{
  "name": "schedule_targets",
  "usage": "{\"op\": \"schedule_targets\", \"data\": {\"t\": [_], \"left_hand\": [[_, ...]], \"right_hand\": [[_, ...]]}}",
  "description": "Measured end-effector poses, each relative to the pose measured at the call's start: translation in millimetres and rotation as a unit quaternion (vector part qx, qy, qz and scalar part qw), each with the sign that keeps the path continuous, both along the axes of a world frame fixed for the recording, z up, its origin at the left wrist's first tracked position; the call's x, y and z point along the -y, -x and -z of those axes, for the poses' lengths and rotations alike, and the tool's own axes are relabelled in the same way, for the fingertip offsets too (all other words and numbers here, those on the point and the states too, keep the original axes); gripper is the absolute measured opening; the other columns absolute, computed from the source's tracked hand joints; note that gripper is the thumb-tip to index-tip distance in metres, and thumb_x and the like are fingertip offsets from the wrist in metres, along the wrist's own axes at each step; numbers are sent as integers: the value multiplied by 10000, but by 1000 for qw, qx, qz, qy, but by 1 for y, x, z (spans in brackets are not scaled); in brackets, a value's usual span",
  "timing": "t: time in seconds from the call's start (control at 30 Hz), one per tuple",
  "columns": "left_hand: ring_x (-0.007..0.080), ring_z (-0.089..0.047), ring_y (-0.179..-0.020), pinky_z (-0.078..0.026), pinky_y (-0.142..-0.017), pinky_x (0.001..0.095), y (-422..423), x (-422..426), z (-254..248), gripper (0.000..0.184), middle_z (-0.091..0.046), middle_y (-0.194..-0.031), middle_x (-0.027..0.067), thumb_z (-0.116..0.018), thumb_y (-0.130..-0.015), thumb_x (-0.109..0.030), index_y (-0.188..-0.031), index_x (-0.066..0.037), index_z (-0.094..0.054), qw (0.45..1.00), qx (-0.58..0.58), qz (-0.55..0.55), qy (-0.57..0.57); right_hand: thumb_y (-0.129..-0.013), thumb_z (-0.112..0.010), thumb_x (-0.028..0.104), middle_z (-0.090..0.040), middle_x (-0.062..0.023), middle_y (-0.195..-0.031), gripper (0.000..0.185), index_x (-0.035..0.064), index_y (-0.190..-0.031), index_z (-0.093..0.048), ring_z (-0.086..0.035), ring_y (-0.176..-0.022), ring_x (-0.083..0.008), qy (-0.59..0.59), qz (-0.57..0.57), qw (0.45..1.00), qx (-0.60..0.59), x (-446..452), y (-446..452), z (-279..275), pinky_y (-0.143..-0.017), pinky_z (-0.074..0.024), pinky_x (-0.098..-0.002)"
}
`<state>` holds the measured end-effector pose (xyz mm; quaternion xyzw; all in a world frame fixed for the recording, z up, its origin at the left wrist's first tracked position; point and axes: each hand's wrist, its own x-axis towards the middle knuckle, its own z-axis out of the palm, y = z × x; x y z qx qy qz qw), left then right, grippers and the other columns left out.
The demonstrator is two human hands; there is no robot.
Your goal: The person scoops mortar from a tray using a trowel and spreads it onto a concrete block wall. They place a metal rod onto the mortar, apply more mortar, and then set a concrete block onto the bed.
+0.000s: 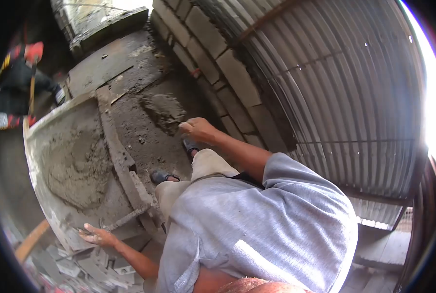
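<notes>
My right hand (198, 130) is closed, its fingers curled, over the dark ground. Just beyond its fingers is a wet grey mass of mortar (163, 111); I cannot make out whether a tool in the hand carries it. My left hand (97, 236) is empty, with fingers apart, near the lower corner of a mixing trough (118, 151). Inside that trough lies a heap of grey mortar (76, 171).
A block wall (213, 61) and corrugated metal sheeting (345, 93) rise on the right. Broken tiles (88, 266) lie below the trough, near a wooden handle (31, 240). Another person (20, 88) is at the far left beside a long wooden handle (32, 90).
</notes>
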<state>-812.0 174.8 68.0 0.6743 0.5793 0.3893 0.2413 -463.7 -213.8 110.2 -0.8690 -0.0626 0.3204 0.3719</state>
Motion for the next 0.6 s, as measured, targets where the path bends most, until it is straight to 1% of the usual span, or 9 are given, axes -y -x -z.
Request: {"op": "schedule_targets", "data": {"t": [0.1,0.17,0.2,0.3,0.37,0.4,0.47,0.53,0.6], "left_hand": [[350,-528,-1197,-418,-1021,407,-39,26,-4,597,-528,-1314,242,-600,-947,-408,-1315,51,-493,990,-109,86,-14],[352,-531,-1192,-420,-1018,404,-68,58,1,582,-538,-1303,241,-594,-954,-394,-1312,54,-495,987,-101,126,5],[353,-534,-1187,-422,-1015,400,-82,76,5,567,-548,-1291,241,-587,-960,-380,-1310,58,-496,983,-89,156,27],[325,-562,-1142,-433,-988,388,-122,132,15,546,-568,-1267,232,-565,-973,-374,-1287,70,-510,970,-99,208,77],[318,-569,-1131,-434,-977,384,-149,172,19,536,-577,-1253,230,-559,-977,-372,-1273,73,-520,961,-125,230,91],[314,-575,-1113,-436,-966,382,-164,193,18,534,-590,-1227,224,-560,-975,-376,-1260,75,-530,949,-125,268,108],[310,-581,-1095,-437,-955,379,-193,226,21,532,-603,-1200,217,-561,-973,-380,-1247,76,-540,935,-128,307,120],[295,-589,-1060,-441,-938,369,-222,252,25,545,-622,-1148,187,-566,-965,-397,-1239,75,-550,918,-87,351,159],[272,-588,-1055,-440,-937,355,-249,266,22,565,-628,-1140,159,-592,-952,-398,-1257,75,-539,907,-119,373,155]], "right_hand": [[-914,-541,383,-672,-240,-953,404,3,-932,-678,-650,-882,-367,86,18,996,-8,86,-12,7,-791,-491,-436],[-921,-556,418,-625,-140,-705,454,-8,-791,-637,-582,-619,-237,63,9,993,102,142,-15,-9,-609,-456,-397],[-921,-556,418,-625,-140,-705,454,-8,-791,-637,-582,-619,-237,57,19,994,96,173,-19,-2,-609,-456,-397],[-924,-554,426,-603,-154,-686,459,-12,-819,-643,-564,-588,-239,64,145,984,81,262,-21,27,-590,-448,-393],[-924,-577,416,-562,-91,-623,436,-4,-825,-638,-522,-528,-186,58,291,955,-3,311,-24,31,-525,-429,-358],[-924,-577,416,-562,-91,-623,436,-4,-825,-638,-522,-528,-186,52,297,953,-3,333,-28,27,-525,-429,-358],[-923,-598,400,-519,-18,-603,395,19,-822,-624,-470,-489,-115,-40,423,900,-95,373,-34,14,-462,-393,-299],[-920,-606,399,-497,8,-604,378,34,-825,-615,-445,-486,-87,-43,443,892,-79,412,-40,10,-446,-368,-272],[-917,-615,398,-474,33,-606,362,48,-827,-606,-420,-483,-58,-45,461,884,-62,442,-48,7,-430,-343,-245]]}}
